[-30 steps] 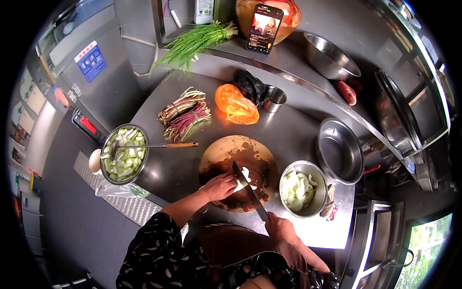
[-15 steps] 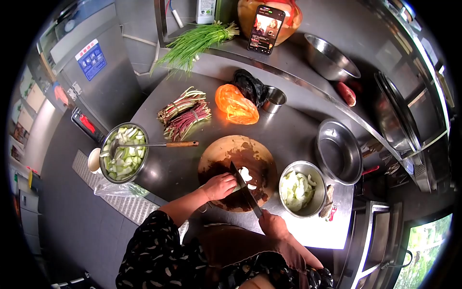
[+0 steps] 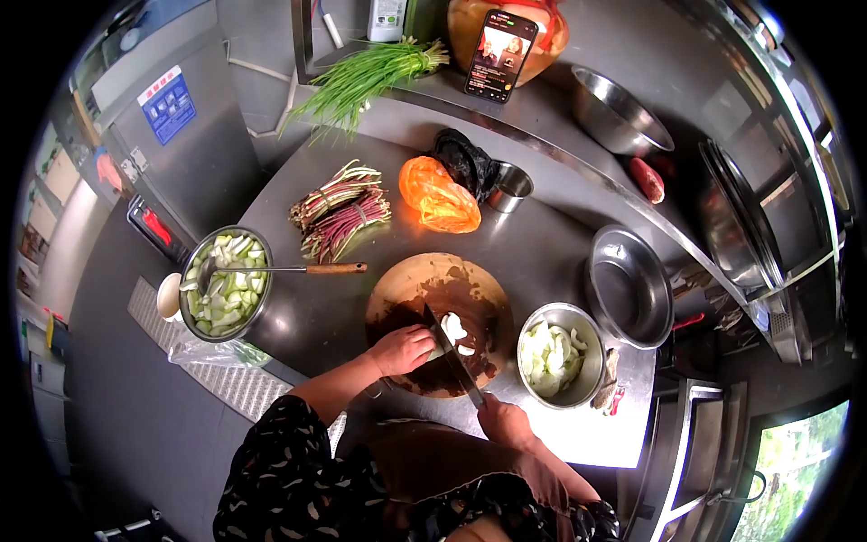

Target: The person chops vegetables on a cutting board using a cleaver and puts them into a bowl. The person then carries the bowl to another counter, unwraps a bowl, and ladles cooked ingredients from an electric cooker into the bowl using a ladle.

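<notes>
My right hand [image 3: 506, 422] grips the handle of a kitchen knife [image 3: 463, 369], whose dark blade stands across a round wooden chopping board [image 3: 406, 280]. Curled fingers of my left hand [image 3: 404, 350] hold a pale green vegetable piece [image 3: 437, 349] against the blade's left side; most of it is hidden. A few white slices [image 3: 452, 326] lie on the board just right of the blade. Dark wet stains cover much of the wood. To the right of the board, a metal bowl [image 3: 598, 361] holds pale green slices [image 3: 551, 359].
At left, a metal bowl [image 3: 268, 298] of chopped vegetable carries a wooden-handled ladle [image 3: 336, 268]. Behind the board lie bundled reddish stems [image 3: 348, 212], an orange bag [image 3: 438, 196], a black bag [image 3: 465, 163] and a metal cup [image 3: 511, 188]. An empty basin [image 3: 629, 287] stands right; a phone [image 3: 499, 56] leans on the shelf.
The whole view has shifted slightly, so things sit a little further left. Both hands keep their hold, and the knife stays at nearly the same place on the board.
</notes>
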A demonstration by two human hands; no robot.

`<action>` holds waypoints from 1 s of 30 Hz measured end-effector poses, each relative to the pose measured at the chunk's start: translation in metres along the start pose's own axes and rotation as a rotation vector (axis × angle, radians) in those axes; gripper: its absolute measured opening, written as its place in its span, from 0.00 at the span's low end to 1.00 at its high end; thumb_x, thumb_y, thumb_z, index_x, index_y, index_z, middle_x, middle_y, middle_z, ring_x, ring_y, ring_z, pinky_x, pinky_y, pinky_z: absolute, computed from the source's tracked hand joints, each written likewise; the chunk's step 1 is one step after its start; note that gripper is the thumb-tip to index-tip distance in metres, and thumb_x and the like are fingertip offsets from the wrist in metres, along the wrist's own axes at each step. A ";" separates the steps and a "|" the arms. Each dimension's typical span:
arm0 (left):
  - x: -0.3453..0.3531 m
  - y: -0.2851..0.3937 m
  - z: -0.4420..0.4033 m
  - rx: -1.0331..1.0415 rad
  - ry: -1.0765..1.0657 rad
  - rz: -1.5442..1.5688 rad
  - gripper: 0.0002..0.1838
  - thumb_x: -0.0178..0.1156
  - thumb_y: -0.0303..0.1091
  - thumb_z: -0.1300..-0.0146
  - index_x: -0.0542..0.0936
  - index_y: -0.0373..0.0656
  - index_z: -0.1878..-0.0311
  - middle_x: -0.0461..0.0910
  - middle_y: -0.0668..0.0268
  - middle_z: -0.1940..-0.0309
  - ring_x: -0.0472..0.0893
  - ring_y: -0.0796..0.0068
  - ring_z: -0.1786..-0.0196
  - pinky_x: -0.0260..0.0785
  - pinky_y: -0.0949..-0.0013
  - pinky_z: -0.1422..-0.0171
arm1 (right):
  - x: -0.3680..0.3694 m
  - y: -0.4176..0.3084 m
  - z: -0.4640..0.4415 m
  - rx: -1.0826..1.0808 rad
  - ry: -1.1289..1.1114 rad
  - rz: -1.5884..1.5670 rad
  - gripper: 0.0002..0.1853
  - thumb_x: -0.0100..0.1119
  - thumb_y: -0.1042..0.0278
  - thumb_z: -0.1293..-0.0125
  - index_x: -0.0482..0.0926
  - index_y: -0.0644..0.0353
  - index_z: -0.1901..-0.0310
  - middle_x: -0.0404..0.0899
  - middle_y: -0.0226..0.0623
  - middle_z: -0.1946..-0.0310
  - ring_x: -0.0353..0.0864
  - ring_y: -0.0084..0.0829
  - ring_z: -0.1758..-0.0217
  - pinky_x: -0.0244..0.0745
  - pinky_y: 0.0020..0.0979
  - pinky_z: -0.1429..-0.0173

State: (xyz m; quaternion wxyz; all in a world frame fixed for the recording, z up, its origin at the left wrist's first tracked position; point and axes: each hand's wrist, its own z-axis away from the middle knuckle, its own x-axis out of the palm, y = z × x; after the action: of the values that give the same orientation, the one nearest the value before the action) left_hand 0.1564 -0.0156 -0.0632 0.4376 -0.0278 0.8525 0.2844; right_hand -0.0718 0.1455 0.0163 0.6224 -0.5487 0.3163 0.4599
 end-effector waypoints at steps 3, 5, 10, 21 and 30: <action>0.000 -0.003 0.001 0.000 -0.017 0.015 0.07 0.59 0.31 0.44 0.77 0.42 0.62 0.76 0.63 0.61 0.77 0.61 0.55 0.70 0.63 0.45 | -0.011 0.001 0.001 0.031 -0.043 0.030 0.10 0.48 0.62 0.36 0.72 0.58 0.58 0.78 0.51 0.79 0.80 0.53 0.75 0.75 0.51 0.70; 0.001 -0.003 0.001 0.021 0.027 -0.010 0.07 0.59 0.31 0.45 0.76 0.42 0.63 0.76 0.63 0.61 0.76 0.61 0.55 0.70 0.63 0.46 | -0.022 -0.003 0.010 0.003 -0.032 -0.007 0.10 0.49 0.63 0.36 0.71 0.58 0.58 0.78 0.50 0.80 0.79 0.53 0.77 0.75 0.51 0.72; -0.003 0.002 -0.001 0.004 0.016 -0.001 0.07 0.59 0.31 0.45 0.77 0.43 0.63 0.76 0.63 0.61 0.76 0.61 0.56 0.70 0.63 0.46 | 0.008 0.010 0.004 0.022 -0.004 0.003 0.10 0.49 0.61 0.36 0.73 0.57 0.58 0.77 0.50 0.82 0.79 0.53 0.77 0.75 0.50 0.72; -0.001 -0.001 0.002 0.028 0.027 0.005 0.06 0.60 0.30 0.45 0.78 0.43 0.64 0.77 0.64 0.63 0.77 0.63 0.56 0.70 0.63 0.47 | 0.017 0.012 -0.005 -0.047 -0.007 -0.018 0.10 0.49 0.62 0.35 0.71 0.60 0.59 0.78 0.51 0.80 0.79 0.54 0.76 0.74 0.49 0.72; -0.002 0.001 0.009 -0.003 0.045 -0.020 0.08 0.59 0.29 0.45 0.77 0.43 0.61 0.77 0.64 0.61 0.77 0.62 0.54 0.70 0.63 0.47 | 0.021 0.004 -0.005 0.076 -0.016 -0.030 0.12 0.48 0.61 0.36 0.73 0.58 0.55 0.79 0.53 0.77 0.79 0.54 0.73 0.74 0.52 0.68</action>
State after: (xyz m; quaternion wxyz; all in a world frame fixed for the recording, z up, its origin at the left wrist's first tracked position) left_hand 0.1639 -0.0103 -0.0648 0.4211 -0.0434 0.8615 0.2803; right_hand -0.0672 0.1453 -0.0047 0.6521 -0.5258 0.3203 0.4425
